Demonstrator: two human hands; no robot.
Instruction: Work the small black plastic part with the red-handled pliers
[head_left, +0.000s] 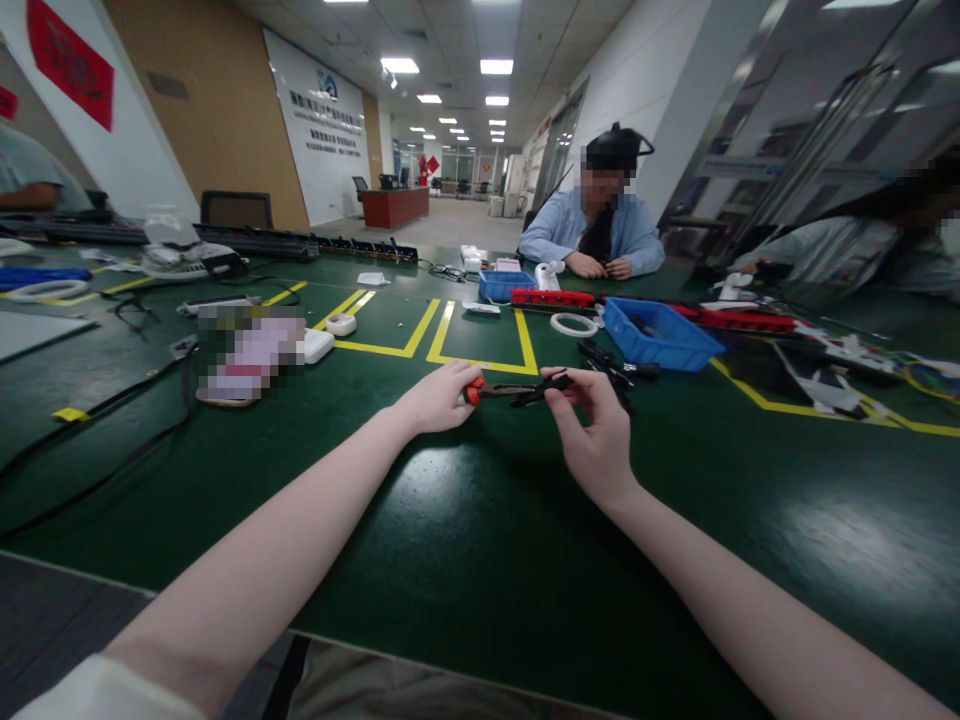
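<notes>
My left hand (439, 397) is closed around the red-orange handles of a pair of pliers (504, 390), whose metal jaws point right. Between the thumb and fingers of my right hand (594, 430) is a small black part (551, 386), its exact kind too small to make out. The jaws of the pliers meet or overlap the black part; whether they grip it I cannot tell. Both hands are just above the green table (465, 560). Behind my right hand lies a heap of similar black parts (600, 358).
A blue bin (660, 345) with dark items stands beyond my right hand, near a tape roll (574, 325) and a long red strip (555, 298). Left are a phone (251, 360), a white case (315, 346) and black cables (161, 430). A co-worker (592, 225) sits opposite.
</notes>
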